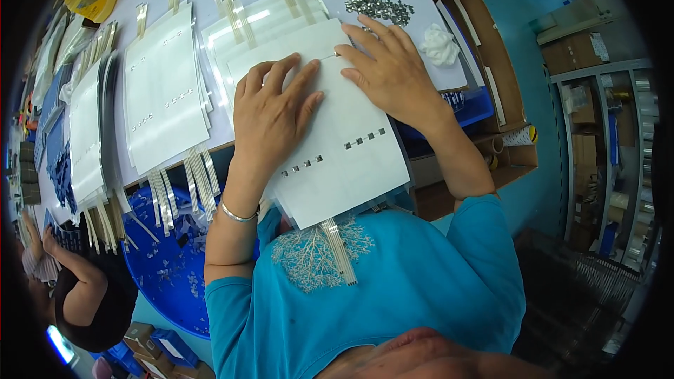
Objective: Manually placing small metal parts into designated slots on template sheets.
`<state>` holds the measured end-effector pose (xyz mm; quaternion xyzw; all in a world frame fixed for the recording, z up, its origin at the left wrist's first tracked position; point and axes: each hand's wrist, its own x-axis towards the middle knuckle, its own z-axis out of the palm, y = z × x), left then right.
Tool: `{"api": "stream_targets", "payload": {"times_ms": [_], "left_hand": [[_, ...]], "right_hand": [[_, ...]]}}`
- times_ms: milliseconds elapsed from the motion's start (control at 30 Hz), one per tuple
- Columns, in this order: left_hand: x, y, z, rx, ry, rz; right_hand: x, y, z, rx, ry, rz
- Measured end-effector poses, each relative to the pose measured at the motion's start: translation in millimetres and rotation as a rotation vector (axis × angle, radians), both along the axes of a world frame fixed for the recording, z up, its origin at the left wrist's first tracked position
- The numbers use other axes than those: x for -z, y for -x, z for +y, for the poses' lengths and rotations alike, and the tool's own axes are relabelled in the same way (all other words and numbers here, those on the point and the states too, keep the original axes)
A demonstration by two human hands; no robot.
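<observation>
A white flexible sheet point(335, 182) lies before me at the table's front edge, with a flat ribbon tail point(338, 253) hanging toward my shirt. Two rows of small dark square metal pieces point(307, 163) cross its lower half. My left hand point(274, 116) rests on the sheet's left side, fingers apart and pressing down. On the upper right part lies my right hand point(393, 74), fingers spread. Its index fingertip touches a small metal piece at the sheet's upper row; the rest of that row is partly covered by my fingers. Neither hand grips anything visible.
More white sheets with ribbon tails point(165, 91) lie stacked to the left. Loose shiny metal pieces point(375, 0) and crumpled white tissue point(440, 45) sit at the back right. A blue tub point(168, 274) holds scraps below left. A co-worker's arm point(84, 274) is at far left.
</observation>
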<state>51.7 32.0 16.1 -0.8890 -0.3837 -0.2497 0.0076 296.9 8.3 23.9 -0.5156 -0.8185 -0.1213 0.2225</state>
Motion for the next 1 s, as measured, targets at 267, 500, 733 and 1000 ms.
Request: {"api": "stream_targets", "payload": {"times_ms": [267,500,733,1000], "left_hand": [[-0.8,-1.5,-0.5,-0.012,-0.014,0.047],[3.8,1.7,-0.2,0.003,-0.036,-0.005],[1.8,22.1,-9.8,0.052,0.141,-0.119],[3.9,42.9,-23.5,-0.065,0.11,-0.106]], "right_hand": [[-5.4,-23.7,-40.8,0.187,-0.051,0.518],[14.4,-32.9,-56.9,0.324,-0.075,0.381],[3.8,-30.6,-59.8,0.334,-0.064,0.196],[4.5,-31.5,-59.3,0.296,-0.092,0.125]]}}
